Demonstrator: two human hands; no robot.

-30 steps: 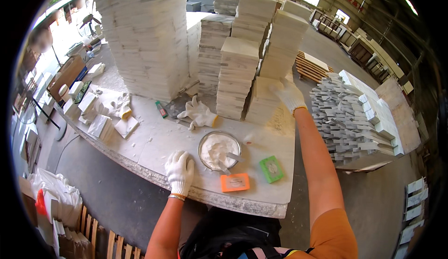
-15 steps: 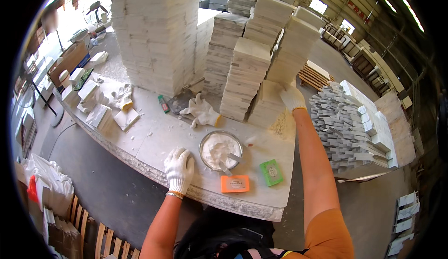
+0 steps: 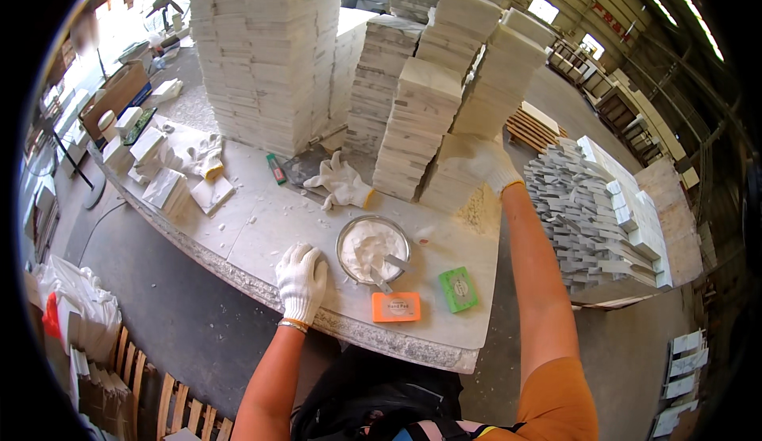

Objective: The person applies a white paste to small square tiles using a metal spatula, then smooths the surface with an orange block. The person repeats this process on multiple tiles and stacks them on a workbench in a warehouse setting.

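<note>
My left hand [image 3: 302, 281], in a white knit glove, lies flat with its fingers stretched out on the stone tabletop [image 3: 262, 238]. Just right of it stands a metal bowl [image 3: 408, 260] of white paste with two flat scrapers [image 3: 382, 282] in it. My gloved right hand [image 3: 498, 169] reaches out over the short stack of pale stone tiles [image 3: 454, 173] at the table's right edge. Its fingers are smeared by motion, so their grip does not show. An orange hand pad [image 3: 396, 307] and a green one [image 3: 458, 289] lie in front of the bowl.
Tall stacks of marble tiles [image 3: 417, 127] line the far side. Loose white gloves [image 3: 341, 181], a small green-and-red box [image 3: 276, 169] and tile pieces [image 3: 167, 189] lie on the table. Beyond its right edge, a pallet holds many grey-white strips [image 3: 583, 211]. A floor fan [image 3: 94, 195] stands left.
My right hand has shifted slightly on the short tile stack and its fingers are now blurred. My left hand stays flat on the table. The whole view has shifted a little.
</note>
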